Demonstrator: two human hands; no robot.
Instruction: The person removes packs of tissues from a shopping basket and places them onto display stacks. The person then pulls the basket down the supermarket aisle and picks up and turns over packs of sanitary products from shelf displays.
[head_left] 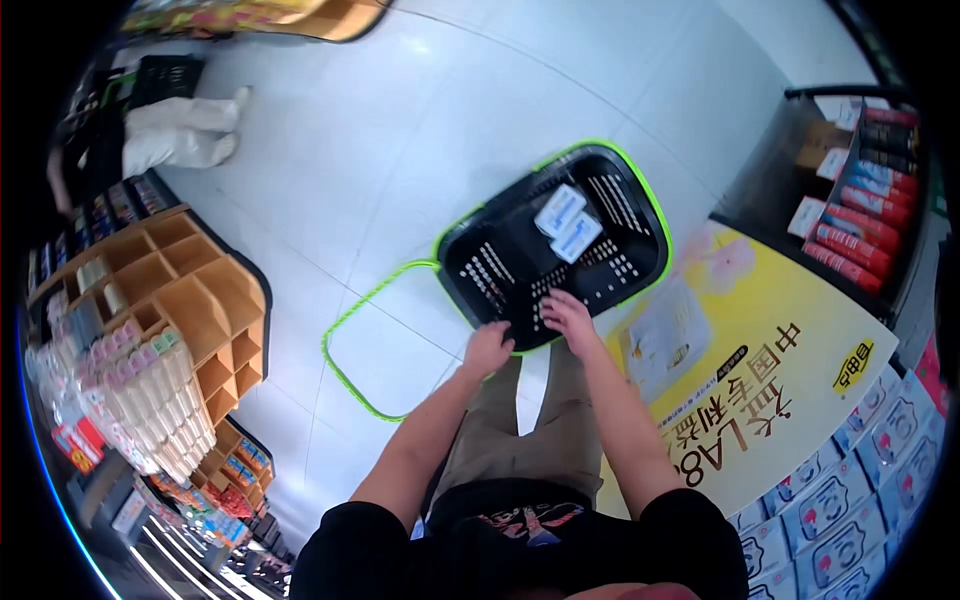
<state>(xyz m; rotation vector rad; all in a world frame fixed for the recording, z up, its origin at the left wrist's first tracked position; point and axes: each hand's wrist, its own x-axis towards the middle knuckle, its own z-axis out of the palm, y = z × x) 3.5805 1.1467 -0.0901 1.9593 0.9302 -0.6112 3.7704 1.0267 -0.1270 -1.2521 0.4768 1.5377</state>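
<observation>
A black shopping basket (520, 235) with a bright green rim is in front of my legs. Its long green handle (345, 372) is folded out to the left. Two small white-and-blue boxes (568, 222) lie against each other inside the basket. At the near left part of the rim, my left hand (489, 349) has its fingers curled over the edge. My right hand (568, 315) reaches over the near rim with its fingers apart above the basket's perforated inner side, holding nothing. The boxes are farther in, away from both hands.
To the right stands a yellow promotional board (745, 350) beside stacked light-blue packages (850, 510). A display with red boxes (860, 235) is behind it. Wooden shelving (195, 285) with goods is at left. A person in white trousers (180, 130) is at upper left.
</observation>
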